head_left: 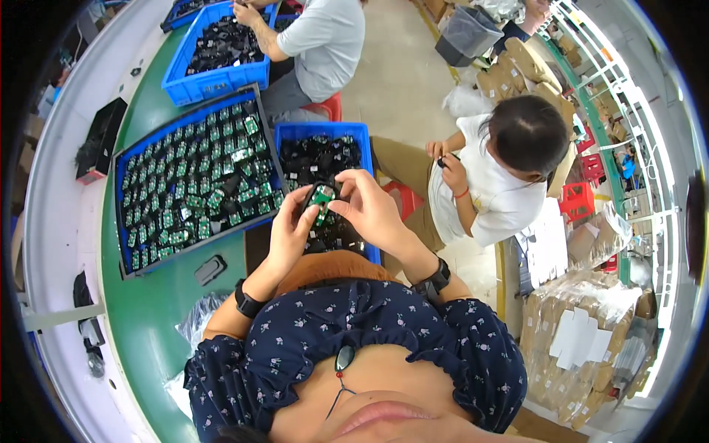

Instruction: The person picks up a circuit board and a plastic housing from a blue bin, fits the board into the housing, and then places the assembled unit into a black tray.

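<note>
On the green tabletop (159, 325) at the left lies a dark tray (193, 177) filled with rows of small green circuit boards. The left hand (292, 229) and right hand (369, 207) meet above a blue bin (323, 131) of black parts, fingers of both pinched on one small circuit board (321, 196), seemingly seated in a black casing. Further right, a seated person (495, 173) handles a small dark piece.

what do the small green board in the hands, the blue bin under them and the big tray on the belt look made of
Small green board, held by left hand and right hand: looks like circuit board laminate, glossy green with tiny parts. Blue bin: moulded plastic, smooth, even colour. Tray: dark rigid rim, blue lining; probably plastic, hard to tell.
</note>
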Tool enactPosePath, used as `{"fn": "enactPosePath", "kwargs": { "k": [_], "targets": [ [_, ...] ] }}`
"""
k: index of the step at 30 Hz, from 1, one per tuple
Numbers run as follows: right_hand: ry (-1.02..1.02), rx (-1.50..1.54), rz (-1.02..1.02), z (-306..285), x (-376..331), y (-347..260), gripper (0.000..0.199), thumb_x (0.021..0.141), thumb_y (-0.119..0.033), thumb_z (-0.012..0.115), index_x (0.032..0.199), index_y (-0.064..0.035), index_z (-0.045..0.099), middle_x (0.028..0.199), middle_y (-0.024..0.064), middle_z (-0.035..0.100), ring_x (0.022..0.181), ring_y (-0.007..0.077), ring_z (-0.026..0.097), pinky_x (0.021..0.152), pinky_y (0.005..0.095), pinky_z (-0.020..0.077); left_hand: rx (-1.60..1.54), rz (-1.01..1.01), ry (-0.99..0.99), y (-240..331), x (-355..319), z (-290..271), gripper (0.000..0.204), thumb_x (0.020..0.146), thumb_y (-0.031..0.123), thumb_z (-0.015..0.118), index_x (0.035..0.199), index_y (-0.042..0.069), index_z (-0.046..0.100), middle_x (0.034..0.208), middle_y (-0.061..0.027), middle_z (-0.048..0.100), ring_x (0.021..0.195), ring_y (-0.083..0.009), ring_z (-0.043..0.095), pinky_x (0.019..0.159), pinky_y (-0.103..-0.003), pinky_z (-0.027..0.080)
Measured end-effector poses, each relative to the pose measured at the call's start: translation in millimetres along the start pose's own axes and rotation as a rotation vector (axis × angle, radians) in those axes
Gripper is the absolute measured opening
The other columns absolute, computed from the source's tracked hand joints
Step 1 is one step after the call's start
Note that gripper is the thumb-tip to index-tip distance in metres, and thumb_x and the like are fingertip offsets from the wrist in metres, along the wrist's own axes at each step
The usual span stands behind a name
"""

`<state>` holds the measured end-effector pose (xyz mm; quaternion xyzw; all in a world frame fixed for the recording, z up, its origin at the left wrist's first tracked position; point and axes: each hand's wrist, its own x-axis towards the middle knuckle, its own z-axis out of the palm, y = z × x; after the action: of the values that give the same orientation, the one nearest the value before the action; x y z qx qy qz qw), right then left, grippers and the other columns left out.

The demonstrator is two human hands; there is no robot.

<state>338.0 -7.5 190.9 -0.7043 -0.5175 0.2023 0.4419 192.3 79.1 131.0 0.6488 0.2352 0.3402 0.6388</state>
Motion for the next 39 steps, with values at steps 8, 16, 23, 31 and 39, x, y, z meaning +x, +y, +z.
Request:
{"fn": "enactPosePath", "kwargs": {
  "k": [8,16,23,31,39],
  "targets": [
    [-0.169,0.69,0.078,25.5,-1.4,25.7,0.021,0.088,-0.009,0.057,0.106,-0.0017,0.048,0.083,0.0041,0.057,0.065,0.0075,0.056,0.052,0.021,0.046,0.151,0.062,-0.071,11.5,-7.7,-3.1,0.034,0.089,0.005,0.049,0.123,-0.002,0.045,0.112,-0.0097,0.055,0.105,-0.0162,0.051,0.091,-0.027,0.039],
    [-0.163,0.539,0.103,28.4,-9.0,24.3,0.021,0.087,-0.007,0.058,0.1,-0.0024,0.043,0.081,0.0021,0.052,0.06,0.0051,0.051,0.051,0.0188,0.0434,0.222,0.057,-0.073,23.4,-12.2,-3.7,0.035,0.085,0.005,0.055,0.118,-0.001,0.05,0.108,-0.0159,0.059,0.102,-0.0206,0.056,0.089,-0.03,0.042],
    [-0.178,0.683,0.168,23.2,-16.1,20.7,0.021,0.087,-0.006,0.057,0.102,-0.0007,0.044,0.085,0.0049,0.053,0.061,0.0074,0.054,0.053,0.0201,0.0456,-0.033,-0.02,-0.037,21.2,-16.8,-1.2,0.033,0.085,-0.002,0.054,0.117,0.0,0.048,0.105,-0.0061,0.055,0.095,-0.0093,0.053,0.083,-0.023,0.043],
    [-0.325,0.656,0.162,19.9,-21.2,15.6,0.025,0.089,-0.007,0.053,0.112,-0.0017,0.044,0.086,0.0048,0.054,0.061,0.0068,0.054,0.053,0.0199,0.0453,-0.016,-0.093,-0.044,18.5,-24.8,-3.2,0.026,0.085,0.0,0.053,0.111,0.0,0.053,0.098,-0.0044,0.055,0.088,-0.0082,0.053,0.079,-0.022,0.043],
    [-0.329,0.558,0.174,17.6,-14.3,22.4,0.025,0.089,-0.007,0.054,0.112,-0.0031,0.044,0.083,0.0035,0.053,0.06,0.0065,0.052,0.053,0.0196,0.044,-0.033,-0.195,-0.097,25.8,-15.2,-12.9,0.027,0.09,0.006,0.051,0.116,0.001,0.052,0.104,-0.0055,0.057,0.09,-0.0086,0.053,0.077,-0.022,0.045]
  ]
}}
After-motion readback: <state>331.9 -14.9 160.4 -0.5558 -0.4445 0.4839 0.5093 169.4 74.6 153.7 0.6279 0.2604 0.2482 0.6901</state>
